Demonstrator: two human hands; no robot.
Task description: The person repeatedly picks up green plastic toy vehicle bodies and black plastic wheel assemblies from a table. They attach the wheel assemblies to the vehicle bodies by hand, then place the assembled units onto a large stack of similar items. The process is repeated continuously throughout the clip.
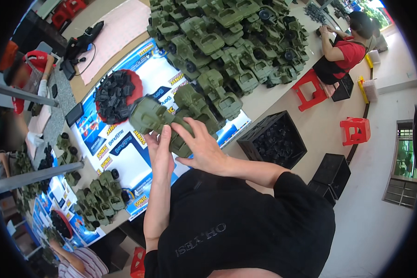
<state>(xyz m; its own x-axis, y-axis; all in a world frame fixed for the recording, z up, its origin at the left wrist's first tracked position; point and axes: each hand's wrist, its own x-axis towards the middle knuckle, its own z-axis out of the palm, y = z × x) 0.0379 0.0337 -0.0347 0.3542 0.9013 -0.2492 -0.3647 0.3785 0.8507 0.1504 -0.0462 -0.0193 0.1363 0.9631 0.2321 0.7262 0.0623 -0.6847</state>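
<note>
An olive-green plastic toy jeep body (150, 116) is between my two hands, tilted above the table. My left hand (160, 150) supports its near left side, with the thumb pointing up and the fingers partly hidden. Across the right part lies my right hand (204, 148), fingers curved over the green plastic. Just beyond, more green toy jeeps (222, 95) stand at the edge of a large pile. Left of the held jeep, a red round tray (136, 85) carries a heap of small black plastic parts (113, 97).
Printed poster sheets (139, 148) cover the tabletop. A dark phone-like object (74, 114) lies left of the tray. Several jeeps with wheels (102, 197) stand at the near left. On the floor to the right are a black crate (273, 139) and red stools (355, 130). Co-workers sit around.
</note>
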